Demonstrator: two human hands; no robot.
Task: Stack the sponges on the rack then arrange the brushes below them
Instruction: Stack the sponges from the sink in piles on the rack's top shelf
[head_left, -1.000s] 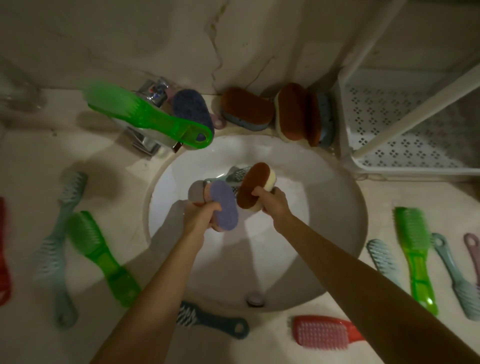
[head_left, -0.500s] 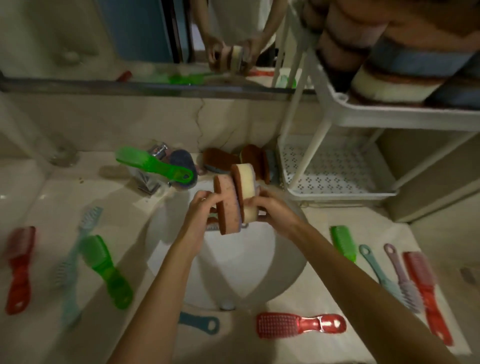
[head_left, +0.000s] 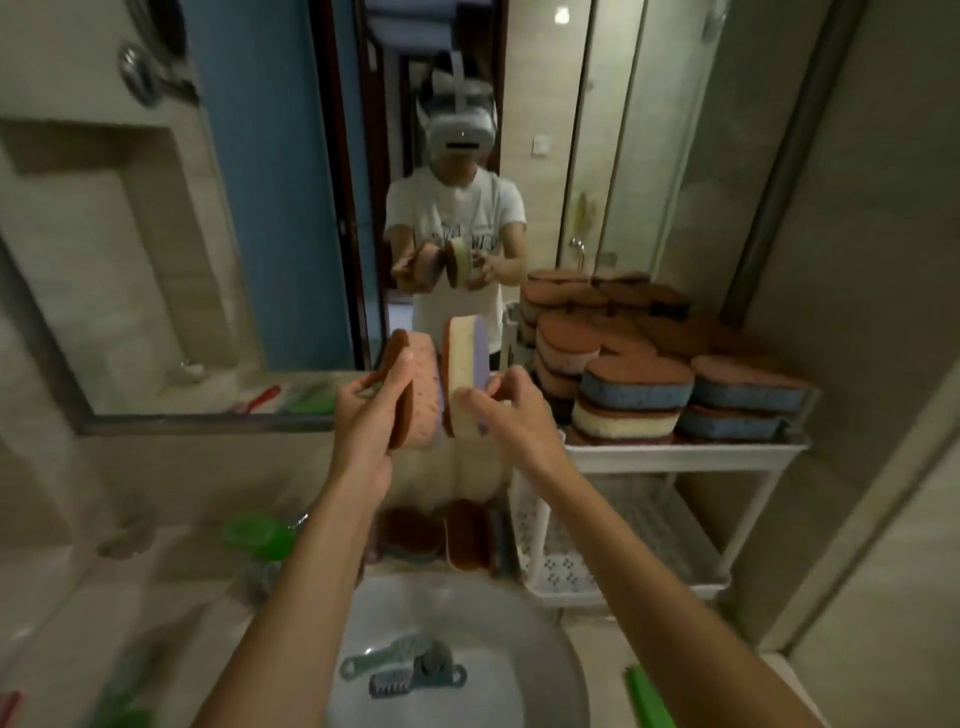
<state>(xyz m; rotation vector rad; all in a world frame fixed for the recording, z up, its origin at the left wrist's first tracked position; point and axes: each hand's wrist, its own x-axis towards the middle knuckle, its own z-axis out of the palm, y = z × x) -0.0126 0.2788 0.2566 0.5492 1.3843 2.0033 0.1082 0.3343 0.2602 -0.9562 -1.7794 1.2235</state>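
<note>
- Head view: the left hand (head_left: 363, 415) is gripping a pink sponge (head_left: 423, 384) on edge, and the right hand (head_left: 511, 410) is pinching a cream sponge (head_left: 462, 364) just beside it.
- Both sponges are hovering at nine o'clock from the sponge pile (head_left: 636, 384) on the rack (head_left: 685, 452).
- Probably light and squashy, they are asking for gentle holds across the flat faces.

From the right hand (head_left: 511, 415), the rack's top shelf (head_left: 685, 451) at three o'clock is crowded with sponge stacks (head_left: 636, 395) up to its front lip, so a hand gets in only over their tops. At four o'clock the lower shelf (head_left: 649, 525) lies open between the posts (head_left: 540, 525). The mirror (head_left: 208, 260) walls off twelve o'clock. At six o'clock loose sponges (head_left: 447, 535) line the sink's (head_left: 519, 691) back rim, and brushes (head_left: 400, 662) lie in its bowl.
</note>
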